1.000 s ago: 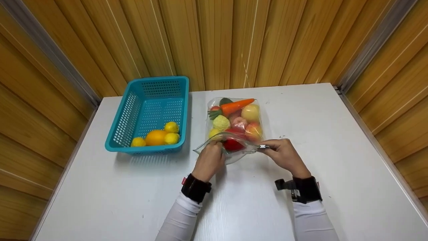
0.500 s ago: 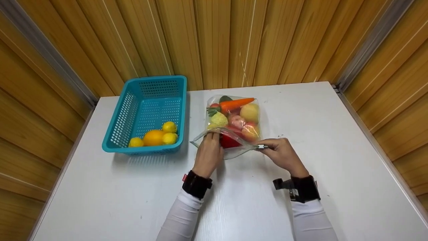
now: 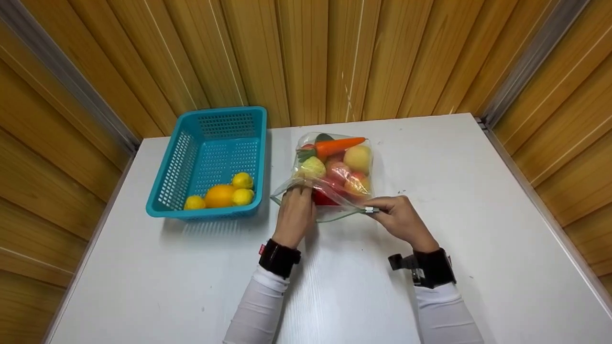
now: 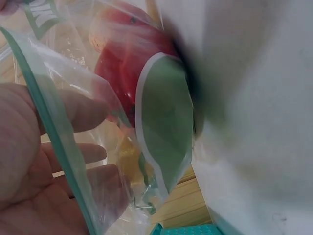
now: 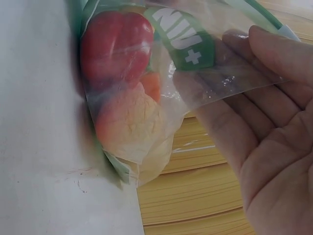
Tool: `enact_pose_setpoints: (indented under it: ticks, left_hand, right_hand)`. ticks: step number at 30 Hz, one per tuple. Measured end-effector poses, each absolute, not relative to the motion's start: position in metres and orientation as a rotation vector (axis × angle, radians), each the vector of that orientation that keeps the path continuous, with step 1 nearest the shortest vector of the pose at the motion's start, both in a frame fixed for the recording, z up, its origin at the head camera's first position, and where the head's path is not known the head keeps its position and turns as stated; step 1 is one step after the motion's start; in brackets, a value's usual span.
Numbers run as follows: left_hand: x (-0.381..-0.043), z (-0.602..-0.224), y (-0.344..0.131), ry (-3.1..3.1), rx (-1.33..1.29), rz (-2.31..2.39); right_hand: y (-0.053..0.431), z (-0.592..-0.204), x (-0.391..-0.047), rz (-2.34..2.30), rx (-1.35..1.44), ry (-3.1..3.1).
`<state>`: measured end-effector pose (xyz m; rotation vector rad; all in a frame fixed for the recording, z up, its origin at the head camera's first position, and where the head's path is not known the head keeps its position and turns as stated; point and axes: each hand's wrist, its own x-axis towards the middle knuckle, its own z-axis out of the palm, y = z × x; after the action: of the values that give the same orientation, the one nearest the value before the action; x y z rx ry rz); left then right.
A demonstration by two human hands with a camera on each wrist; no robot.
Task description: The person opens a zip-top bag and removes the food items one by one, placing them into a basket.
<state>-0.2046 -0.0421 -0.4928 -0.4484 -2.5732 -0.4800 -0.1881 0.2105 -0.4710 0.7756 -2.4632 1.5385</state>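
Observation:
A clear zip bag [image 3: 334, 212] lies on the table, its mouth facing me. Through the film I see a carrot [image 3: 340, 146], a red bell pepper [image 5: 116, 49], a yellow apple [image 3: 357, 159], other reddish fruit and a pale green round item [image 3: 312, 167]. My left hand [image 3: 296, 215] reaches into the bag's mouth. In the left wrist view its fingers [image 4: 93, 152] are spread inside the film near the pepper, holding nothing; some fingertips are blurred by plastic. My right hand [image 3: 399, 217] pinches the bag's right corner beside the white zip slider [image 3: 371, 209].
To the left stands a blue-green perforated basket [image 3: 159, 212] holding an orange oval fruit [image 3: 220, 196] and several lemons [image 3: 243, 197]. The white table [image 3: 191, 277] ends at wood-look panels [image 3: 306, 62] at the back and sides.
My left hand has slid forward, farther into the bag's mouth, and its fingers have straightened. The bag's upper film has sunk lower over the pepper. My right hand keeps its pinch on the corner.

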Motion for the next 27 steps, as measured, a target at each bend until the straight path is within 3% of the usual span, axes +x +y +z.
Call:
enact_pose_setpoints:
  ticks: [27]
  left_hand:
    - [-0.2104,-0.4993,-0.0493,-2.768,-0.416,-0.514]
  right_hand:
    - [0.2075,-0.4738,-0.1887,1.518,0.793,-2.474]
